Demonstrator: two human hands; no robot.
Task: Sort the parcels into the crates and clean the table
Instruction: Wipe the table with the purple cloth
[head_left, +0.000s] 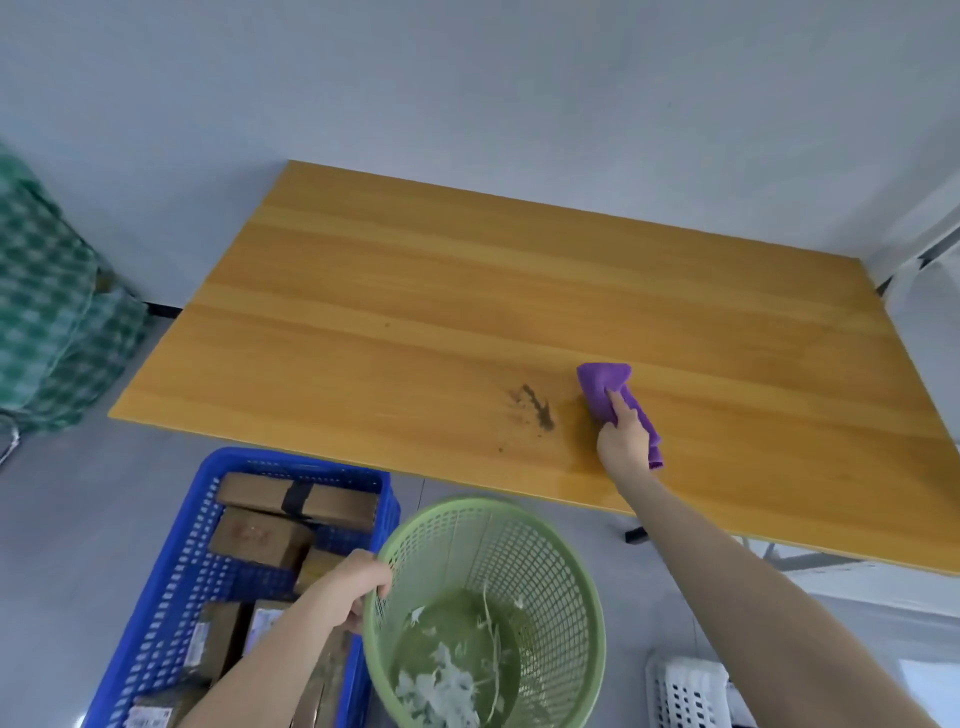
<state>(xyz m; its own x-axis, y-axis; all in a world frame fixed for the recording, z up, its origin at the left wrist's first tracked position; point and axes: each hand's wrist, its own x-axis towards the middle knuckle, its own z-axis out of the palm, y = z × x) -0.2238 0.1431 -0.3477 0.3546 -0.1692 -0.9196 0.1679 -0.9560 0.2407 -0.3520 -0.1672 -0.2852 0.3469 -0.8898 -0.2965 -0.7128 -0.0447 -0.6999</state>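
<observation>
Single head view, facing steeply down, table (415, 291) near.

- We see a honey-yellow table (415, 291) with wood-grain streaks and a dark brown smudge (535, 408) near the centre.
- Right of it, our cloth (605, 384) is purple.
- Lower left, a blue crate (171, 587) of mesh, with brown parcels (260, 538).
- Bottom centre, a pale green lattice basket (545, 561).
- Left edge, green-and-white checked fabric (47, 322).
- Lower right, 1 white crate (680, 691).
</observation>
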